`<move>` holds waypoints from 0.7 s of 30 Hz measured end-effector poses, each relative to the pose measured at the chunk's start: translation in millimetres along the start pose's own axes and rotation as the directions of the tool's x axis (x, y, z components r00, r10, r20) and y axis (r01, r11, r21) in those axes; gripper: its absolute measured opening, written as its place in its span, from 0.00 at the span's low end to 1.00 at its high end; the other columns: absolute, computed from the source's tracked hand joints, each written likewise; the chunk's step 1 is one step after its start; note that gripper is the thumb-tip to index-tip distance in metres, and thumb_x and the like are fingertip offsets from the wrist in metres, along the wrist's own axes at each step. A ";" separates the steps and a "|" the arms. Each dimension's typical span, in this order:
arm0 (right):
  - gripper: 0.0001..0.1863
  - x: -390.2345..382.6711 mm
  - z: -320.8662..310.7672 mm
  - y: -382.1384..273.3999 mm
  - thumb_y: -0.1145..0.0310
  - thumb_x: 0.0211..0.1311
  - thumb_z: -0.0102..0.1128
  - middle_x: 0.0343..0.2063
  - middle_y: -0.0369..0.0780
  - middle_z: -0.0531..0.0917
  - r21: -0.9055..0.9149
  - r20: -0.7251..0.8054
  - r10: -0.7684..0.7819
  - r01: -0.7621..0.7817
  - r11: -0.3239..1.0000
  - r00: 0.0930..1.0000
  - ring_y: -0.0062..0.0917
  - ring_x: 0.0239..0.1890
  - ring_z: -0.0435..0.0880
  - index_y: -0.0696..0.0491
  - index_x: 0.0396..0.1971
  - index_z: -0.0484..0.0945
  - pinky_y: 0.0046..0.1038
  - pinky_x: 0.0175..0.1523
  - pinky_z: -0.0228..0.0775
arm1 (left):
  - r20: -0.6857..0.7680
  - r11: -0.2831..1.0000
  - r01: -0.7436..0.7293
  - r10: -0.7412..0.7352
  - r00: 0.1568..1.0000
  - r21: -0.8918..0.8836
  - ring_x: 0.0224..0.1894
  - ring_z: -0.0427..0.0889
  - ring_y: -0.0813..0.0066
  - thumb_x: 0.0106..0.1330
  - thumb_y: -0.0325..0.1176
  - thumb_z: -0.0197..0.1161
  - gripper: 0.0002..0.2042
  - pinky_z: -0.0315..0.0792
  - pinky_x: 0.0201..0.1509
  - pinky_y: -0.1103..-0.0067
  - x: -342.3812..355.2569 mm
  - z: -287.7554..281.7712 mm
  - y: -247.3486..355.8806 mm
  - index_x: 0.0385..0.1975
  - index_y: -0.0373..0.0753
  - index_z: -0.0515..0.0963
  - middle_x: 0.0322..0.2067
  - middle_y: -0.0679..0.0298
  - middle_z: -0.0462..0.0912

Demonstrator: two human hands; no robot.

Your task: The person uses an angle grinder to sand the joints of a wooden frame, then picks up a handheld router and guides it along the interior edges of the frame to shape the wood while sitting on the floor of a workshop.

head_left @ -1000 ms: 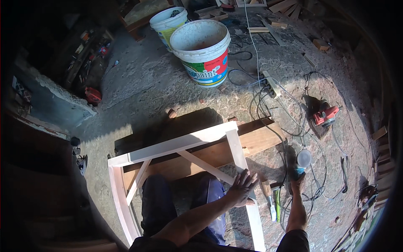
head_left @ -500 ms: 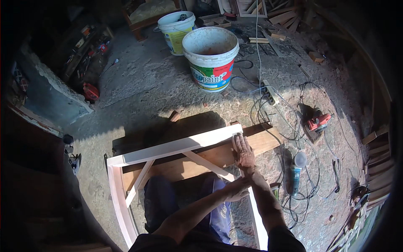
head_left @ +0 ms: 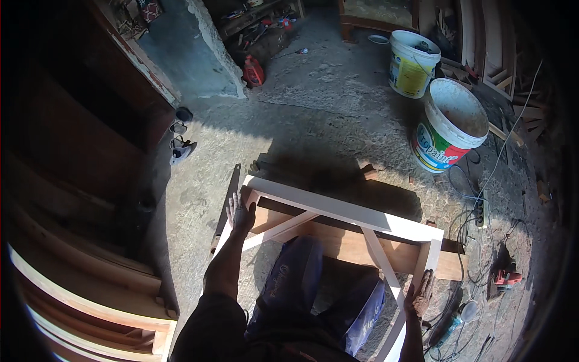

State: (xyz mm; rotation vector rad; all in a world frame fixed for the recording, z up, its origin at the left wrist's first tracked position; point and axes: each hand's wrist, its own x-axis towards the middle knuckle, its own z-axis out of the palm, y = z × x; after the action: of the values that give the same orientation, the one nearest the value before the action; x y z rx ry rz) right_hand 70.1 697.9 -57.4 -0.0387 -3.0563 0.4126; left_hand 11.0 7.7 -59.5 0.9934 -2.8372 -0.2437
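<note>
In the lower centre of the picture, a bare left hand [head_left: 241, 213] and a bare right hand [head_left: 419, 297] rest, fingers extended, on opposite sides of a pale wooden frame with slanting braces [head_left: 344, 205]. A flat brown wooden board [head_left: 338, 242] shows through its opening. Upper right stand two white plastic buckets with coloured labels [head_left: 449, 145]; lower right lies what seems a teal angle grinder [head_left: 445, 333].

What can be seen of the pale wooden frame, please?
The frame looks like bare, pale timber: a long far rail, two side pieces and two slanting inner braces. From above, it overlaps a browner plank. The left hand touches its left side, the right hand its right. Its near end is out of sight.
</note>
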 end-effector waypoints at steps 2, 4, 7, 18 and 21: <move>0.41 -20.2 -10.0 -36.7 0.61 0.69 0.55 0.77 0.48 0.54 -0.038 0.101 0.119 -0.116 0.993 0.988 0.49 0.78 0.52 0.52 0.78 0.50 0.49 0.77 0.52 | 0.133 0.987 -0.104 0.120 0.984 -0.119 0.79 0.51 0.45 0.72 0.54 0.58 0.39 0.51 0.79 0.57 23.8 -10.2 -78.5 0.78 0.45 0.51 0.78 0.51 0.51; 0.42 -15.7 -9.6 -16.7 0.60 0.69 0.55 0.78 0.46 0.53 0.023 0.036 0.097 -0.098 0.995 0.995 0.51 0.77 0.54 0.51 0.79 0.48 0.49 0.77 0.54 | 0.046 0.945 -0.282 0.293 0.955 -0.163 0.77 0.54 0.42 0.73 0.50 0.59 0.38 0.57 0.77 0.62 44.8 12.6 -59.2 0.78 0.47 0.51 0.78 0.53 0.53; 0.42 -10.3 -24.4 -11.7 0.62 0.68 0.55 0.78 0.47 0.53 -0.028 0.084 0.177 -0.175 0.984 0.981 0.53 0.73 0.60 0.52 0.78 0.49 0.50 0.74 0.59 | -0.024 0.924 -0.307 0.310 0.950 -0.228 0.71 0.65 0.48 0.73 0.31 0.60 0.33 0.68 0.73 0.69 60.6 48.9 -11.0 0.77 0.46 0.55 0.76 0.56 0.58; 0.40 -18.5 -12.8 -3.7 0.71 0.66 0.55 0.75 0.55 0.57 -0.102 0.121 0.150 -0.138 0.985 0.981 0.58 0.68 0.65 0.60 0.76 0.51 0.52 0.71 0.60 | -0.048 0.911 -0.411 0.409 0.911 -0.025 0.73 0.59 0.43 0.77 0.32 0.53 0.34 0.58 0.76 0.62 53.2 44.9 -19.2 0.78 0.37 0.46 0.75 0.43 0.54; 0.40 -4.6 -15.3 -19.8 0.71 0.66 0.54 0.75 0.55 0.57 -0.084 0.135 0.158 -0.147 0.986 0.978 0.56 0.67 0.65 0.60 0.76 0.51 0.51 0.72 0.60 | -0.033 0.906 -0.422 0.422 0.906 -0.012 0.75 0.51 0.29 0.77 0.33 0.55 0.37 0.51 0.79 0.55 60.0 28.1 -19.4 0.77 0.33 0.39 0.74 0.30 0.48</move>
State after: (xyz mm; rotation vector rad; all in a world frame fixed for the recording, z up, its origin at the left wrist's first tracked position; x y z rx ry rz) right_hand 75.3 682.7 -37.7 -0.2603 -3.2200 0.3237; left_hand -28.6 -41.8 -86.9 0.3517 -2.9221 -0.2046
